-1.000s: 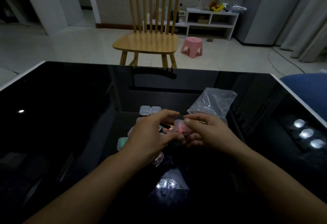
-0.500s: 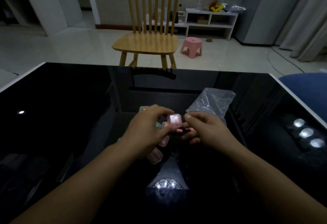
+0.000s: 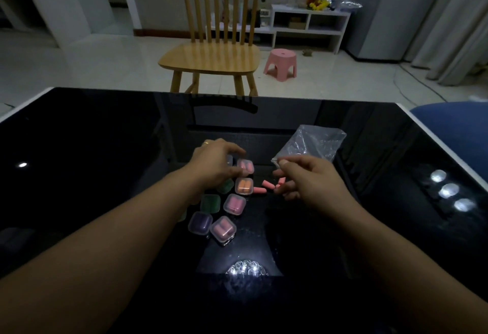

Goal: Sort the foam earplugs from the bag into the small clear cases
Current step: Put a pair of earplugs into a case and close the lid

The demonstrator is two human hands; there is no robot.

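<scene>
On the black glossy table (image 3: 105, 148), my left hand (image 3: 214, 167) grips a small clear case (image 3: 246, 167) with pink earplugs inside, low over the table at the far end of a cluster of cases. Just below it lie filled cases: orange (image 3: 244, 185), pink (image 3: 235, 203), green (image 3: 210, 203), purple (image 3: 200, 223) and another pink (image 3: 223, 230). My right hand (image 3: 314, 180) hovers with loosely curled fingers over a few loose pink earplugs (image 3: 266, 183), holding nothing I can see. The crumpled clear bag (image 3: 311, 143) lies just behind that hand.
Bright lamp reflections show on the table at the near middle (image 3: 245, 270) and at the right (image 3: 449, 189). Beyond the far edge stand a wooden chair (image 3: 211, 56) and a pink stool (image 3: 281, 64). A blue seat (image 3: 454, 127) sits off the right edge.
Both hands held the pink case together before. My right hand has let go and moved right over the loose earplugs; my left hand has carried the case back and down toward the cluster.
</scene>
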